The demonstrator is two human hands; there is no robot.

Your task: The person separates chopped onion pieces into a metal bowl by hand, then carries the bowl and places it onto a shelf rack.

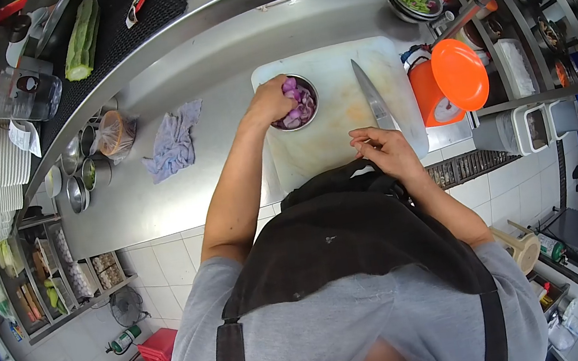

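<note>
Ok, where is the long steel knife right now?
In the head view, the long steel knife lies on the right side of the white cutting board, between the round metal bowl of purple onions and the orange kitchen scale.

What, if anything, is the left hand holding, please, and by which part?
The left hand reaches a round metal bowl of purple onions; any hold cannot be told.

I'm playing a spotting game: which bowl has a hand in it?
The metal bowl of purple onions on the cutting board; the left hand reaches into it, and into no other.
</note>
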